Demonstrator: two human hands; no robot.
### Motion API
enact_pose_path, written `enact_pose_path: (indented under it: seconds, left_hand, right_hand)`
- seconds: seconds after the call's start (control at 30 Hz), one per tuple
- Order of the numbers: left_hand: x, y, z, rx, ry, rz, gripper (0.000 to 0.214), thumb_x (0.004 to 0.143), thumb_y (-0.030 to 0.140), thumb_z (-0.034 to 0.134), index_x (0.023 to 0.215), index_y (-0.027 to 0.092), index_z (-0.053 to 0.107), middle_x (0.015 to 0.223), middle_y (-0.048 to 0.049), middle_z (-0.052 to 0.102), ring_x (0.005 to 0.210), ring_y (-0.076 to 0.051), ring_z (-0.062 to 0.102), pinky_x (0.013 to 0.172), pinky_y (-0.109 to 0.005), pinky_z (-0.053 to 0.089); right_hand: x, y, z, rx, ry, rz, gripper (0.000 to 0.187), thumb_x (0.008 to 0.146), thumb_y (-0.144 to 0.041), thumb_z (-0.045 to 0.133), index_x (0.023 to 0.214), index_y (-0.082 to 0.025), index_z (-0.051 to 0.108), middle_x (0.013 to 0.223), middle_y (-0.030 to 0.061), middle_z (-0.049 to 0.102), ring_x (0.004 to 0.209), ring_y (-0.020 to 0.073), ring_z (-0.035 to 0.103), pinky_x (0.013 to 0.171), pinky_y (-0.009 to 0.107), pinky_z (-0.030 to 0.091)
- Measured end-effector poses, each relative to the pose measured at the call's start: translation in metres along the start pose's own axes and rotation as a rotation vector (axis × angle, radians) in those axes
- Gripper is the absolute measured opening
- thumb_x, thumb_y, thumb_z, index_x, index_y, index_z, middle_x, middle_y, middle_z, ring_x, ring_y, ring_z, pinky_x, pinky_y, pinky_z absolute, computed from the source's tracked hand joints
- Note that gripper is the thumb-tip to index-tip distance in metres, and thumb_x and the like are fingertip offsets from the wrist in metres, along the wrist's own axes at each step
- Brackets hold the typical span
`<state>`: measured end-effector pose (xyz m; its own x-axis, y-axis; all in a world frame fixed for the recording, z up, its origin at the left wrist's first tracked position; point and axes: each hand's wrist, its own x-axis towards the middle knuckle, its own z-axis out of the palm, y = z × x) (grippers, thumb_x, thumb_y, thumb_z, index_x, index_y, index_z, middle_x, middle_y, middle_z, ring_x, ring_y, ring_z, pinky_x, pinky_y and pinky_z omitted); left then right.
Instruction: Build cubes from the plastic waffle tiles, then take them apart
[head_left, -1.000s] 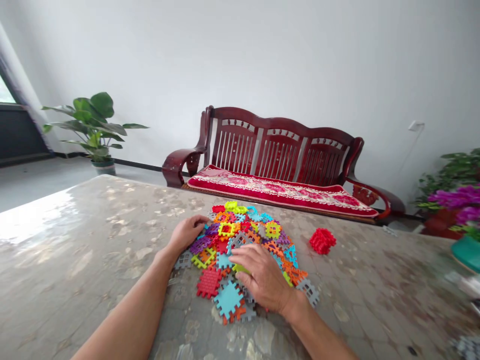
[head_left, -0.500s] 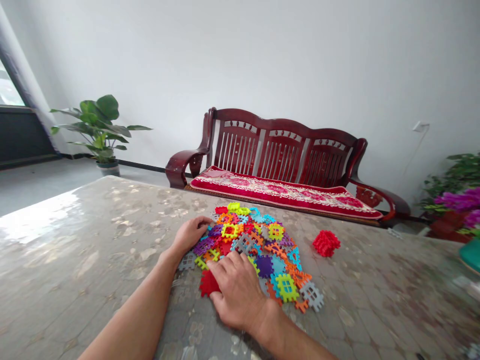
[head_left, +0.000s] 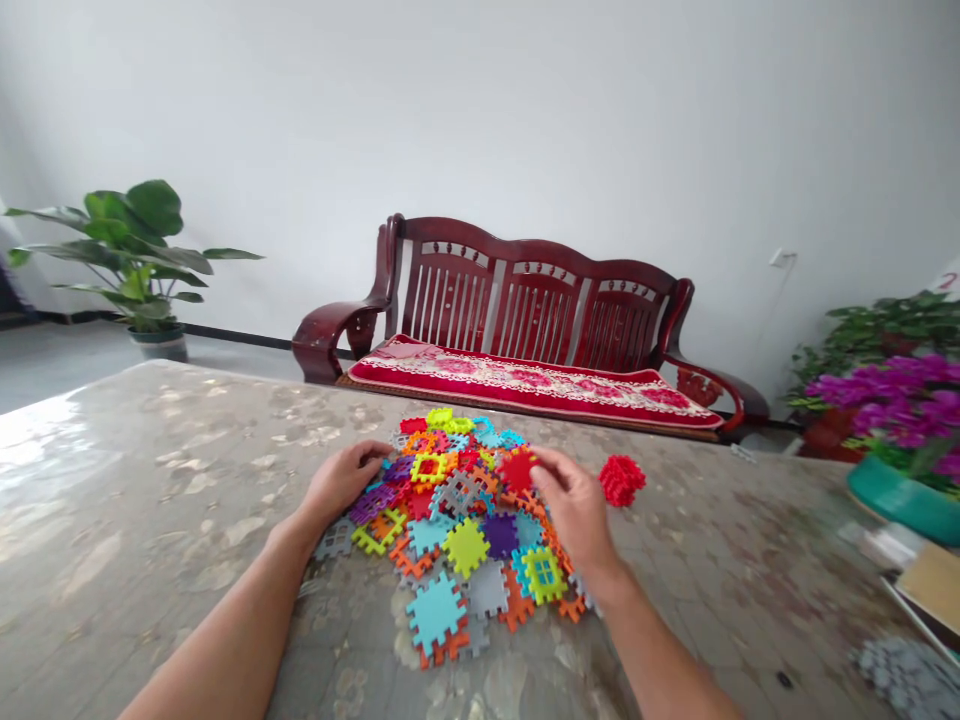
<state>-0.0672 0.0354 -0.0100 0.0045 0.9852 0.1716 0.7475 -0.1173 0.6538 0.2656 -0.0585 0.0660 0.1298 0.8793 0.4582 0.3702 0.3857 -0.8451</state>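
Observation:
A flat red interlocking tile (head_left: pixel 517 470) with toothed edges is pinched between the thumb and fingers of my right hand (head_left: pixel 577 505), just above the right side of a pile of tiles. At the pile's left edge rests my left hand (head_left: pixel 345 482), its fingers curved and a gap showing between thumb and forefinger. Purple tiles (head_left: pixel 373 504) lie beside it. Nearest me in the pile are a light blue tile (head_left: pixel 436 612), a yellow-green tile (head_left: pixel 466 547) and a grey tile (head_left: pixel 487 588). Right of the pile stands a red block of joined tiles (head_left: pixel 622 481).
A patterned cover lies over the table (head_left: pixel 187 500). At its right stand a teal pot (head_left: pixel 900 500) of purple flowers and a box (head_left: pixel 934 590), with a grey clump (head_left: pixel 904 675) nearby. Behind the table is a wooden bench (head_left: pixel 525 300); a potted plant (head_left: pixel 142 250) stands left.
My right hand has moved right and away from me, lifting the red tile from the pile's near side. Tiles beneath it now show. The view has turned right; my left hand stays at the pile.

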Motion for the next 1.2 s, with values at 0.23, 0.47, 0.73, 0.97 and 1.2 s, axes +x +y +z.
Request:
enact_pose_path:
  seconds: [0.23,0.47,0.73,0.97,1.2]
  left_hand:
    - [-0.001,0.005,-0.003,0.003,-0.012,-0.012,0.037,0.074,0.035,0.05,0.102,0.026,0.072,0.093,0.0017,0.077,0.085,-0.02,0.068,0.078,-0.025,0.049]
    - [0.0,0.004,-0.004,0.008,-0.01,0.006,0.038,0.074,0.036,0.05,0.102,0.025,0.072,0.091,0.0014,0.077,0.084,-0.021,0.068,0.076,-0.026,0.049]
    - [0.001,-0.002,-0.002,0.004,-0.019,0.024,0.038,0.075,0.037,0.049,0.103,0.025,0.072,0.092,0.0008,0.077,0.085,-0.021,0.068,0.079,-0.027,0.049]
    - [0.001,-0.001,-0.002,0.008,-0.028,0.017,0.039,0.075,0.037,0.048,0.103,0.024,0.071,0.091,0.0002,0.077,0.085,-0.021,0.068,0.077,-0.027,0.049]
    - [0.001,0.001,-0.002,-0.003,-0.026,0.014,0.041,0.074,0.039,0.049,0.105,0.023,0.071,0.097,-0.0015,0.077,0.088,-0.022,0.068,0.08,-0.029,0.049]
  right_hand:
    - [0.046,0.082,-0.114,-0.252,0.458,0.138,0.049,0.074,-0.047,0.058,0.107,-0.014,0.072,0.101,0.0125,0.074,0.09,0.0278,0.069,0.085,0.042,0.053]
    - [0.044,0.097,-0.137,-0.422,0.499,0.216,0.052,0.071,-0.047,0.054,0.107,-0.013,0.072,0.093,0.0134,0.075,0.081,0.0284,0.069,0.08,0.042,0.053]
    - [0.042,0.105,-0.148,-0.546,0.425,0.294,0.054,0.071,-0.046,0.049,0.109,-0.014,0.07,0.106,0.0157,0.072,0.094,0.0316,0.067,0.088,0.046,0.05]
    - [0.059,0.096,-0.165,-0.709,-0.069,0.01,0.074,0.06,-0.021,0.051,0.134,-0.019,0.053,0.139,0.0098,0.055,0.129,0.027,0.048,0.109,0.044,0.036]
    - [0.083,0.075,-0.162,-1.037,-0.579,-0.065,0.099,0.055,-0.018,0.059,0.15,-0.024,0.031,0.157,0.0056,0.03,0.144,0.0307,0.022,0.115,0.047,0.022]
